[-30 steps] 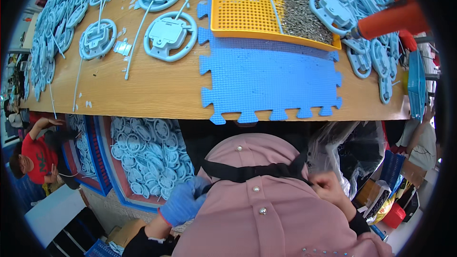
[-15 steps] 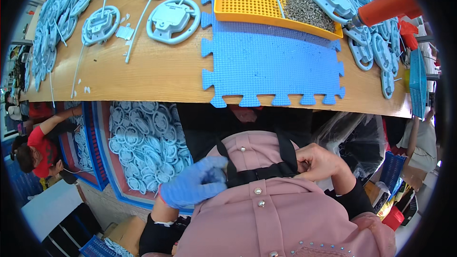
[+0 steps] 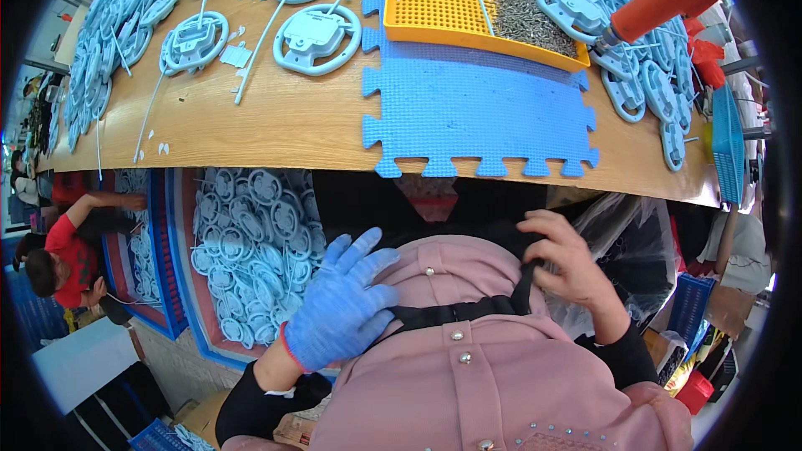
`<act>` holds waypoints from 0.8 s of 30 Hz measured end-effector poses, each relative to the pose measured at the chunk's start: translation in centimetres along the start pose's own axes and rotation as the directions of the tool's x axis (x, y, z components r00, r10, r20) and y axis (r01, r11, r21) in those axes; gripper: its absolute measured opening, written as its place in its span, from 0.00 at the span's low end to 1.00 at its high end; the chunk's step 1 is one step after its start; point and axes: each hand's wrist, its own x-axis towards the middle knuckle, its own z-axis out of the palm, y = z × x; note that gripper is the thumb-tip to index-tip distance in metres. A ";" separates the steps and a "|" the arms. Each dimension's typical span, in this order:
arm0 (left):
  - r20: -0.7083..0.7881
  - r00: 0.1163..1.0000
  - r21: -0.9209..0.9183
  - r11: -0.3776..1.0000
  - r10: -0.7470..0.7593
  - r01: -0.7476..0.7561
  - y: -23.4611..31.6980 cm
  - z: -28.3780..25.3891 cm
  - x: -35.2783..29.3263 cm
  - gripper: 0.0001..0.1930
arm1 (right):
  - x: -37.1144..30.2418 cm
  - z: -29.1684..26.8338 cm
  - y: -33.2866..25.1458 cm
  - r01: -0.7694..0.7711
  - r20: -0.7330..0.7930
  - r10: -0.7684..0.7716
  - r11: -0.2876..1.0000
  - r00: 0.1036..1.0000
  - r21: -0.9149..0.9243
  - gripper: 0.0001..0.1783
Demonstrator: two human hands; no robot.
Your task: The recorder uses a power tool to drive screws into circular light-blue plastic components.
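My left hand, in a blue knit glove with a red cuff, is raised beside my waist, its fingers spread and holding nothing. A black strap runs across the front of my pink buttoned top. The strap's right end rises to my bare right hand, whose loosely curled fingers stand apart. The thumb side of this hand is at the strap end, but no grip on it shows. Both hands are below the edge of the wooden table.
On the table lie a blue foam mat, a yellow basket holding small screws, and an orange power screwdriver. Pale blue ring-shaped parts lie about. A crate of such parts stands left; a co-worker sits beyond it.
Both hands have come away from the strap's middle and risen, their fingers opening. The strap sides that stood up over my chest have dropped. The view has shifted slightly.
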 end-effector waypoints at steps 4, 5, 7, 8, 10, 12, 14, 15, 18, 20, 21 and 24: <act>0.107 0.963 -0.190 0.946 -0.245 0.262 1.2 -0.9 -5.2 0.11 | -5.2 -3.6 -0.4 -0.275 0.281 0.306 0.950 0.910 -0.146 0.09; 0.178 0.907 -0.201 0.888 -0.382 0.414 2.0 -1.1 -6.5 0.10 | -7.0 -4.1 -1.1 -0.468 0.375 0.452 0.882 0.810 -0.051 0.10; 0.318 0.800 -0.060 0.831 -0.509 0.553 2.5 -0.4 -9.9 0.14 | -11.3 -4.1 -0.7 -0.635 0.531 0.502 0.767 0.682 0.090 0.15; 0.319 0.803 -0.061 0.834 -0.504 0.548 2.3 0.0 -12.0 0.14 | -12.0 -4.5 -1.4 -0.700 0.616 0.525 0.712 0.587 0.061 0.15; 0.486 0.744 -0.454 0.595 -0.458 0.663 2.2 0.8 -16.0 0.13 | -13.8 -3.7 -1.8 -0.770 0.660 0.499 0.607 0.561 0.195 0.17; 0.423 0.819 -0.509 0.645 -0.389 0.570 2.4 1.8 -17.1 0.13 | -12.1 -4.9 -3.7 -0.801 0.675 0.484 0.527 0.557 0.283 0.18; 0.342 0.884 -0.549 0.696 -0.319 0.463 2.6 1.5 -17.0 0.14 | -8.5 -7.2 -3.1 -0.535 0.642 0.205 0.758 0.738 0.373 0.18; 0.406 0.855 -0.423 0.763 -0.322 0.488 2.8 -0.6 -15.5 0.14 | -7.9 -8.5 -2.1 -0.475 0.587 0.248 0.837 0.771 0.271 0.18; 0.331 0.841 -0.439 0.719 -0.428 0.539 3.8 -6.2 -10.8 0.15 | -1.2 -6.7 -3.8 -0.181 0.132 0.190 0.272 0.973 0.945 0.12; 0.145 0.800 -0.563 0.616 -0.582 0.550 4.5 -8.8 -7.9 0.16 | 3.3 -6.2 -5.1 -0.132 0.125 0.046 0.230 0.991 0.964 0.15; 0.113 0.796 -0.552 0.628 -0.595 0.548 2.4 -8.9 -4.9 0.16 | 4.4 -6.1 -6.1 -0.240 0.189 0.201 0.271 0.961 0.932 0.16; -0.116 0.957 -0.329 0.919 -0.266 0.216 1.5 -9.6 -0.2 0.15 | 10.7 -6.3 -9.5 -0.372 0.534 0.021 0.740 0.845 0.560 0.09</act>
